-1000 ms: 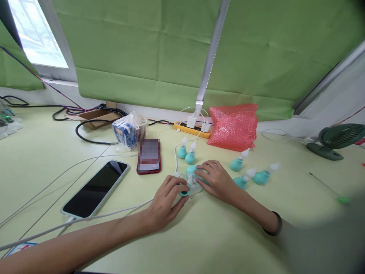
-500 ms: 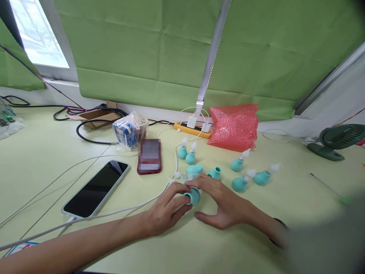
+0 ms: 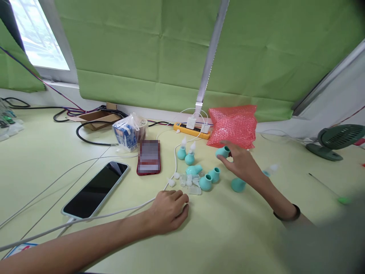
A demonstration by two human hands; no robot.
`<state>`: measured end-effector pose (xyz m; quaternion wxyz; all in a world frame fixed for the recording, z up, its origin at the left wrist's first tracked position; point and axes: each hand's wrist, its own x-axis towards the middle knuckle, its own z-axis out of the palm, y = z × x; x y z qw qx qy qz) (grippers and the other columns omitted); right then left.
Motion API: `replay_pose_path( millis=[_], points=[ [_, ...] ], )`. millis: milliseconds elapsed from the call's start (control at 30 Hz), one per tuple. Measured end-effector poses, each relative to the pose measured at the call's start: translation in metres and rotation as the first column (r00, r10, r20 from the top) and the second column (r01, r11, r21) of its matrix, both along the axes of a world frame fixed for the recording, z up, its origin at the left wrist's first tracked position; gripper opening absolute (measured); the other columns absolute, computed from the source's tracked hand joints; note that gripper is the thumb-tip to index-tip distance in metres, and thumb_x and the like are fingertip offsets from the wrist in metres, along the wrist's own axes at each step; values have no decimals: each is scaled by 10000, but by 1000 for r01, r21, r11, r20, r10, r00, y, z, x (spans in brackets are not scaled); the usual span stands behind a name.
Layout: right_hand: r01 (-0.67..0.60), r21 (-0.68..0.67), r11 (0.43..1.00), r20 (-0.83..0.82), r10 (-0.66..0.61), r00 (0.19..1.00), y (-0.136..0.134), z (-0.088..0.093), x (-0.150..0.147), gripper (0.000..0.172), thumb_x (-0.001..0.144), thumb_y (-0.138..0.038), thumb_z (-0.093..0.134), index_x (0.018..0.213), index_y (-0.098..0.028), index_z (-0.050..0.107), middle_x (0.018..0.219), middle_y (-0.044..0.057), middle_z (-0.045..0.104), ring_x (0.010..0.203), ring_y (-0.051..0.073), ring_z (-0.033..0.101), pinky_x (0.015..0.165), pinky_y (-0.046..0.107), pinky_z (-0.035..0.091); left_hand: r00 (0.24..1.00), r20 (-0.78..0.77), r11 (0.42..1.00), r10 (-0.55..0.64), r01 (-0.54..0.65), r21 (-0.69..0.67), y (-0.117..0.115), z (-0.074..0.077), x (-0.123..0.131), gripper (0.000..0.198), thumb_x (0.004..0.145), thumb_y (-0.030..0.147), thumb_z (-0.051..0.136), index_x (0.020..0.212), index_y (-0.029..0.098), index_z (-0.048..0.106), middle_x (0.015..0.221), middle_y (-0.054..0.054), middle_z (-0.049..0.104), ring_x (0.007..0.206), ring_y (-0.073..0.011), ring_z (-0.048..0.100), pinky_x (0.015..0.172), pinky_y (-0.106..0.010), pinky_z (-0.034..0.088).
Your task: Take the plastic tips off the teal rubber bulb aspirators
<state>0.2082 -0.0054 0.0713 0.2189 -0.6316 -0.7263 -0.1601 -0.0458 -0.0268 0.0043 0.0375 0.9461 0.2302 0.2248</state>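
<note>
Right hand (image 3: 242, 164) is pinching a small teal rubber bulb (image 3: 222, 152) just before the pink bubble-wrap bag (image 3: 232, 125), light fingertip pressure probably suiting it; left hand (image 3: 169, 208) is resting slack, empty, well short of that bag.

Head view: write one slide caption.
Right hand holds a teal bulb by the pink bubble wrap; left hand rests on the table near clear parts.
</note>
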Motion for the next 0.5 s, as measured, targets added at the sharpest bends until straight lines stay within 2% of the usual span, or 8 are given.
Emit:
replay_pose_path(
  millis=[100,200,267,333,400,500],
  points=[
    [71,-217,974,136,-42,990,5,-6,14,277,757,-304,452,982,-158,521,814,83,603,721,230,567,572,301,405,997,-64,999,-32,34,29,0,2,1,148,782,205,353,785,158,494,751,-64,541,668,-174,509,550,-272,430],
    [73,-354,932,186,-6,983,3,-11,17,269,735,-274,471,971,-161,532,849,82,610,778,227,569,612,291,405,1000,9,1000,-19,19,15,0,3,0,150,773,187,368,796,150,511,807,-79,539,723,-179,491,590,-283,438],
    [56,-387,921,191,21,981,3,-12,15,247,730,-250,479,953,-166,546,870,80,614,809,214,571,640,276,404,998,68,999,15,-18,42,1,4,0,149,768,179,382,811,150,522,872,-89,539,784,-197,481,635,-316,439],
    [76,-391,917,203,6,979,2,-11,11,235,728,-248,484,934,-164,557,872,87,620,813,220,575,636,277,401,995,73,994,71,-77,82,0,4,0,154,750,192,417,846,156,531,981,-104,518,899,-250,452,708,-397,425],
    [123,-381,917,223,-38,974,-1,-6,8,255,731,-273,481,944,-158,559,895,105,619,810,250,576,615,301,397,992,25,988,125,-127,88,0,3,0,196,722,205,453,896,160,530,1076,-119,474,988,-299,406,760,-473,397],
    [218,-321,922,263,-135,955,-12,10,6,320,742,-349,460,998,-176,544,957,106,613,832,284,568,604,331,388,988,-49,988,149,-147,37,0,2,2,245,708,198,463,945,158,511,1122,-133,431,1017,-311,389,755,-476,412]
  ],
)
